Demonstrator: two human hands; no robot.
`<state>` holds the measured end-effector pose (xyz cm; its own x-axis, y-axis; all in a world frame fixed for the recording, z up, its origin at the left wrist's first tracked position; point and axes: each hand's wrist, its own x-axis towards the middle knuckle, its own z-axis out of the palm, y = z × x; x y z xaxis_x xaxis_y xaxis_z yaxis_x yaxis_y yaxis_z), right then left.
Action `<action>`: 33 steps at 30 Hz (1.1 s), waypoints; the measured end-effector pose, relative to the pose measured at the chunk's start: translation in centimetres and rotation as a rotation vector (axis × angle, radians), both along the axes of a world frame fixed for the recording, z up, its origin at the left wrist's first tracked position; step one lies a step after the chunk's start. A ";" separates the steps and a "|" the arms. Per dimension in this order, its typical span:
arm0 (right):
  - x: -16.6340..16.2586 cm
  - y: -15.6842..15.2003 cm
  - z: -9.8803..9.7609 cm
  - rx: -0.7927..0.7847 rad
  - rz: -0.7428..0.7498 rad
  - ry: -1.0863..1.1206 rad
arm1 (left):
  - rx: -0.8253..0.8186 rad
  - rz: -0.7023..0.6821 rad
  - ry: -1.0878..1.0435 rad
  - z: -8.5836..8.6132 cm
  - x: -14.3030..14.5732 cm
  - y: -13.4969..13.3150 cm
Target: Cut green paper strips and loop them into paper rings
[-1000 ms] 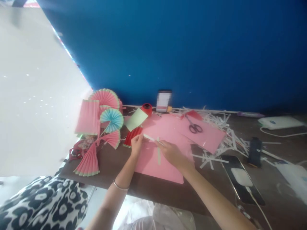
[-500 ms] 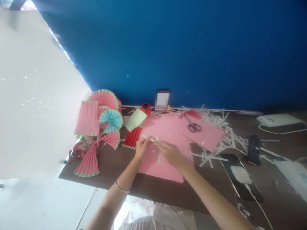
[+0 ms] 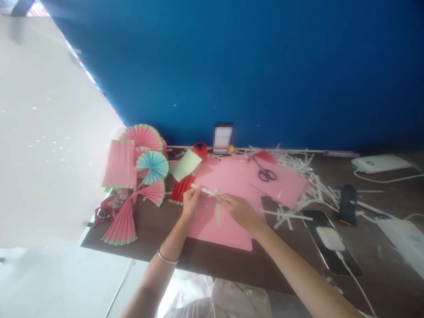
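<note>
Both of my hands meet over a pink paper sheet (image 3: pixel 228 232) on the dark brown table (image 3: pixel 155 234). My left hand (image 3: pixel 190 201) pinches the left end of a thin white paper strip (image 3: pixel 208 191). My right hand (image 3: pixel 240 211) holds the strip's other end, fingers closed on it. A pale green strip (image 3: pixel 217 211) hangs or lies just below, between the two hands; which hand touches it I cannot tell. A thin bangle sits on my left wrist.
Folded pink and blue paper fans (image 3: pixel 141 170) pile at the table's left. Black scissors (image 3: pixel 266 174) lie on more pink paper behind. A red tape roll (image 3: pixel 200 149), white paper scraps (image 3: pixel 304 176), a phone (image 3: pixel 331 240), a black bottle (image 3: pixel 347 203) and white devices stand at right.
My left hand slid right toward my right hand, then drew back left, stretching the white strip out again. The patterned fabric at lower left has left the view.
</note>
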<state>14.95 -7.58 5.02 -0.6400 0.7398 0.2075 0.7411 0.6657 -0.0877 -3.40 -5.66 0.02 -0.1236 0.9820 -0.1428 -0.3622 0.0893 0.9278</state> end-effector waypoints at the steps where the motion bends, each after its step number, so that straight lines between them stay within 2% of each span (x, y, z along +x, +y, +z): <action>1: 0.0 0.0 -0.1 -0.002 -0.001 0.005 | 0.007 0.000 0.000 -0.1 0.0 0.0; 5: -0.1 0.2 -0.2 0.006 -0.002 -0.025 | 0.000 0.013 -0.028 -0.1 -0.2 0.2; 12: -0.7 0.3 -0.4 0.015 0.014 0.010 | -0.106 0.036 -0.168 0.3 -0.4 0.5; 16: -0.9 0.3 -0.4 -0.004 0.018 0.028 | -0.120 -0.001 -0.236 0.3 0.1 0.2; 20: -0.8 0.3 -0.5 -0.036 0.004 0.071 | -0.046 -0.036 -0.180 0.0 0.8 -0.1; 24: -0.4 0.1 -1.0 -0.054 0.020 0.115 | -0.075 -0.080 -0.117 -0.3 1.6 -0.3; 29: -0.1 0.1 -1.7 -0.047 0.028 0.136 | -0.101 -0.024 -0.125 -0.2 1.6 -0.4; 33: 0.0 0.1 -1.4 -0.040 0.035 0.151 | -0.085 0.016 -0.208 0.4 1.1 -0.3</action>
